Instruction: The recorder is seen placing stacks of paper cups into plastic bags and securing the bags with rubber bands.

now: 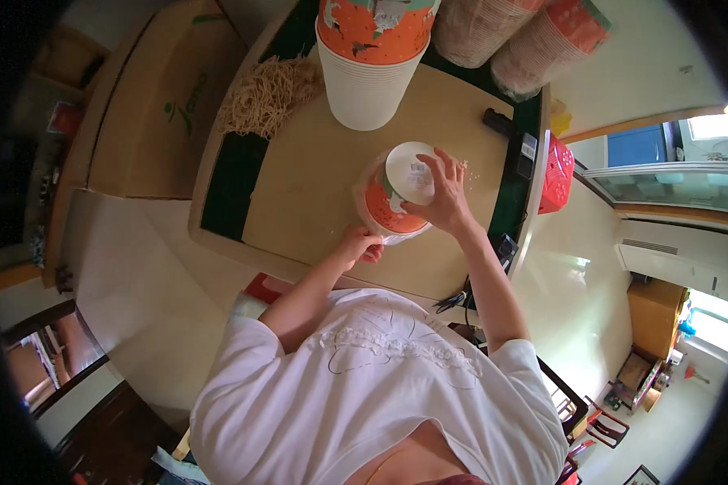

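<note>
An orange-patterned paper tub (388, 212) stands near the middle of the table, its round white end (406, 174) facing up. Clear plastic film (390, 239) wraps around it; whether more tubs are nested inside is hidden. My right hand (447, 194) curves over the right side of the white end, thumb and fingers gripping it. At the tub's near-left edge my left hand (359, 246) is closed, with the film pinched in its fingers. Farther back, a tall stack of white tubs (366, 89) with an orange-patterned one on top stands at the table's far edge.
A brown board (299, 194) covers much of the green tabletop. Left of the tall stack lies a tan stringy heap (268, 95). Wrapped stacks (546, 48) stand far right, near a black device (526, 155). A red basket (556, 174) and a large cardboard box (158, 105) flank the table.
</note>
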The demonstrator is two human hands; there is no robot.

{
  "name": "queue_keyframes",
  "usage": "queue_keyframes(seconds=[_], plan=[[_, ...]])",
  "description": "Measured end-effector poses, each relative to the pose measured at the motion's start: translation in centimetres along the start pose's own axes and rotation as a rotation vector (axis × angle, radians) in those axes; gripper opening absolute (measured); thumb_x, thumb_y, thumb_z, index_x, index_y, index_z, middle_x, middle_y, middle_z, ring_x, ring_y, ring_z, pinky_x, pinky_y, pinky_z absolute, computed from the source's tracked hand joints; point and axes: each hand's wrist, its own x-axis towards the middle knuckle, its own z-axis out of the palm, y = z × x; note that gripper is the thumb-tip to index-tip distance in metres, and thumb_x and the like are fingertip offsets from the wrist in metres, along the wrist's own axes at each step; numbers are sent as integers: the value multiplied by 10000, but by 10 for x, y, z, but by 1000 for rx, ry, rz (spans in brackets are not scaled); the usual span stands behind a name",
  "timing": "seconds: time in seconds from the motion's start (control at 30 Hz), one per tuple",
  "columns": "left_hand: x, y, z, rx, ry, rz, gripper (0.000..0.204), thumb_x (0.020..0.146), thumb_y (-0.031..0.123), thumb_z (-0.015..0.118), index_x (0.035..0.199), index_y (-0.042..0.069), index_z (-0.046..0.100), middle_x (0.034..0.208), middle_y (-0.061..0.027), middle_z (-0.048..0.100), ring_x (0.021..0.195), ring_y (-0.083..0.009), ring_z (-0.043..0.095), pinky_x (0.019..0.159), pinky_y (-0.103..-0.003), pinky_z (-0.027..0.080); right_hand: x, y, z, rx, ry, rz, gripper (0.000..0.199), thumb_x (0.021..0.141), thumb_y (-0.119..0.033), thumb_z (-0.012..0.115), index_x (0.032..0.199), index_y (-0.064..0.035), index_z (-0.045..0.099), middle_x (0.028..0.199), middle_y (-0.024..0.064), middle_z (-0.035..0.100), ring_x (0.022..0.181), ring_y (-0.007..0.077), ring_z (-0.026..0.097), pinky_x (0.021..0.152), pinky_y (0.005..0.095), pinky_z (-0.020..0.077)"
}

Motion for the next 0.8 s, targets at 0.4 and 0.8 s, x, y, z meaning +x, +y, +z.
queue_keyframes(seconds=[0.4, 0.8], plan=[[51, -49, -35, -667, -170, 141, 99, 744, 114, 626, 813, 109, 555, 848, -24, 589, 862, -164, 544, 872, -420, 435, 12, 14, -2, -7, -6, 71, 845, 561, -350, 818, 1289, -208, 415, 1377, 182, 271, 1265, 389, 253, 1054, 491, 234], [30, -10, -21, -696, -179, 229, 148, 822, 209, 639, 736, 131, 547, 687, 16, 533, 661, -134, 509, 700, -301, 431, 21, 22, -6, 10, -56, 140, 777, 591, -396, 795, 1262, -220, 447, 1368, 159, 299, 1275, 379, 269, 1043, 491, 273]])
